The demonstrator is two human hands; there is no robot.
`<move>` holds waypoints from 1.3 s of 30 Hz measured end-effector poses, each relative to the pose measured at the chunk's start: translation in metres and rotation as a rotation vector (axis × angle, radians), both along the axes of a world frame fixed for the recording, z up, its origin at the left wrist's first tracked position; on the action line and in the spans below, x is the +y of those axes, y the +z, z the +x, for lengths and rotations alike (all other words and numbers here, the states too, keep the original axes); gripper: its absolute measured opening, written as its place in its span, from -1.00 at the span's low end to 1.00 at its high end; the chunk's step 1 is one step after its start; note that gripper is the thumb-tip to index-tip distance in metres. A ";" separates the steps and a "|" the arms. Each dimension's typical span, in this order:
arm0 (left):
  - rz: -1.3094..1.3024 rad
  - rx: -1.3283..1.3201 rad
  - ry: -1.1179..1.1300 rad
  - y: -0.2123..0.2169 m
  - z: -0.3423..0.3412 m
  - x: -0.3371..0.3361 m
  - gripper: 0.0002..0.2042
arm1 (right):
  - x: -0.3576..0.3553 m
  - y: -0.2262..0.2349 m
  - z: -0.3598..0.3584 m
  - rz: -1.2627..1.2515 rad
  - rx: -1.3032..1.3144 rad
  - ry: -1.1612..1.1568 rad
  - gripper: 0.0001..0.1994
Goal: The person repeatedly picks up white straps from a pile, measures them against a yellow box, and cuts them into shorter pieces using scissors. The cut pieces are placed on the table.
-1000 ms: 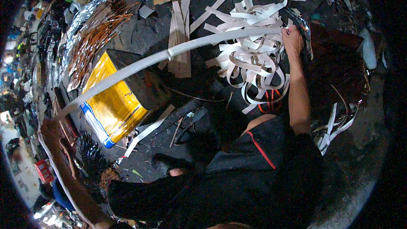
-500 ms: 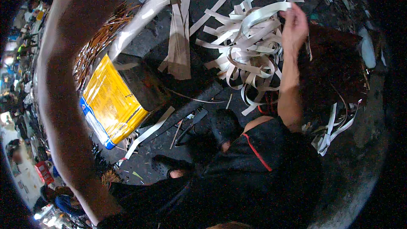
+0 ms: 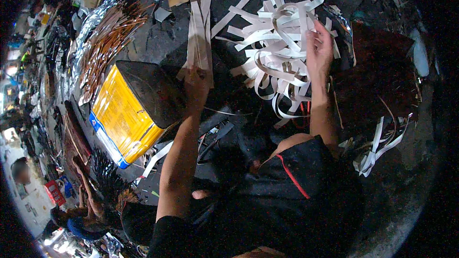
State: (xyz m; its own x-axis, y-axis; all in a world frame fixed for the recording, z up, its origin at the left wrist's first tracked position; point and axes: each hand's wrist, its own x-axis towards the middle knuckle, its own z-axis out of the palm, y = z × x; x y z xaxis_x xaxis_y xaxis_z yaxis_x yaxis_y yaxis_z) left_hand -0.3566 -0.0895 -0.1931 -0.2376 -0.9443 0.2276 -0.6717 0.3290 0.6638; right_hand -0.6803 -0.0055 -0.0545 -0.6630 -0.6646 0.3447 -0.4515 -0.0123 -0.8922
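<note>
My left hand (image 3: 196,79) is at the near end of a bundle of straight, flat whitish strips (image 3: 200,31); shadow hides how its fingers lie. On the right, a tangled heap of curled white strips (image 3: 282,43) spreads over the dark ground. My right hand (image 3: 320,50) is at the right side of this heap, its thumb and fingers apart and partly bent, with the fingertips against the loops. Left of my left forearm, a yellow tin (image 3: 126,114) with a blue and white band lies tilted, its dark side facing the bundle.
Brown and silvery thin strips (image 3: 112,38) lie in a pile beyond the tin. A few white strips (image 3: 373,150) rest at the right. A dark brown sheet (image 3: 382,52) lies beyond them. Scraps crowd the far left, where another person's arm (image 3: 86,186) shows.
My left arm has swung from the far left to the strip bundle, and the blurred pale strip is gone from there. My right hand has moved nearer and slightly left, off the strip end it held.
</note>
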 end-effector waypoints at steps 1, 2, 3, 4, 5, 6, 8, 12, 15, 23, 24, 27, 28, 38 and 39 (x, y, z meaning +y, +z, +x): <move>0.014 0.019 -0.002 -0.001 0.001 0.003 -0.73 | -0.002 -0.003 0.005 0.030 0.010 0.016 -0.64; 0.063 0.039 -0.017 0.010 -0.005 0.004 -0.73 | -0.001 -0.006 0.007 0.046 0.010 0.042 -0.65; 0.113 0.058 -0.032 0.020 -0.012 0.004 -0.73 | 0.000 -0.008 0.007 0.065 0.035 0.053 -0.66; 0.091 0.018 -0.017 0.018 -0.009 0.003 -0.73 | -0.005 -0.010 0.017 0.049 0.047 0.124 -0.67; 0.069 -0.021 -0.003 0.015 -0.008 0.001 -0.74 | -0.009 -0.011 0.026 0.032 0.060 0.194 -0.67; 0.033 -0.070 0.034 0.012 -0.008 0.000 -0.75 | -0.011 -0.013 0.037 0.067 0.084 0.242 -0.68; -0.049 -0.174 0.133 -0.003 -0.012 0.001 -0.77 | -0.013 -0.012 0.063 0.115 0.136 0.342 -0.67; -0.099 -0.213 0.115 0.016 -0.023 0.004 -0.75 | -0.012 -0.017 0.090 0.067 0.196 0.461 -0.69; -0.131 -0.221 0.107 0.032 -0.030 0.010 -0.76 | -0.006 -0.023 0.096 0.127 0.155 0.504 -0.69; 0.170 0.296 -0.039 0.044 0.004 -0.012 -0.79 | -0.008 -0.029 0.116 0.219 0.029 0.692 -0.79; 0.374 0.384 -0.014 0.045 0.008 -0.015 -0.78 | -0.010 -0.028 0.122 0.229 -0.016 0.743 -0.80; 0.590 0.566 -0.130 0.139 -0.017 0.007 -0.76 | -0.009 -0.008 0.127 0.164 -0.059 0.733 -0.85; 0.603 0.580 -0.118 0.143 -0.017 0.013 -0.73 | -0.013 -0.004 0.134 0.070 0.026 0.717 -0.86; 0.726 0.980 -0.066 0.153 -0.020 0.048 -0.82 | -0.014 0.008 0.146 0.068 0.038 0.688 -0.90; 0.742 0.983 -0.054 0.151 -0.020 0.049 -0.82 | -0.013 0.008 0.147 0.079 0.052 0.684 -0.91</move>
